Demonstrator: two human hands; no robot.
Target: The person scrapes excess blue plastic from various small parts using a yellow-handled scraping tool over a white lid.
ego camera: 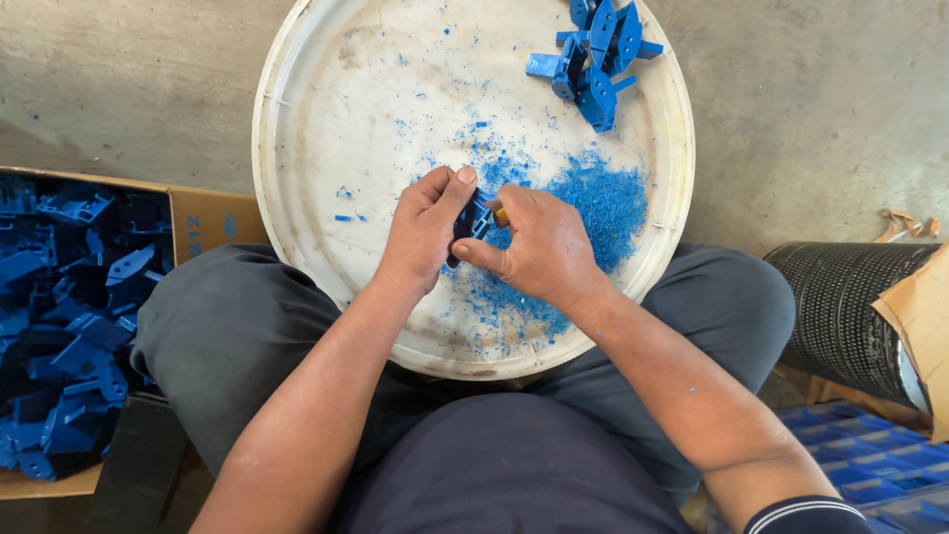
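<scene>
My left hand [427,229] grips a small blue plastic part [473,220] over a round white tray [297,138] that rests on my lap. My right hand [539,247] meets it from the right and holds a small tool with a yellow bit showing [500,213] against the part. Blue plastic shavings [603,203] lie piled on the tray just right of my hands. Several finished-looking blue parts [596,57] sit in a cluster at the tray's far right edge.
A cardboard box [203,222] full of blue plastic parts [59,326] stands at my left. A black perforated cylinder [840,307] and brown cardboard [924,316] lie at my right, with a blue compartment tray [870,460] below. Concrete floor lies beyond.
</scene>
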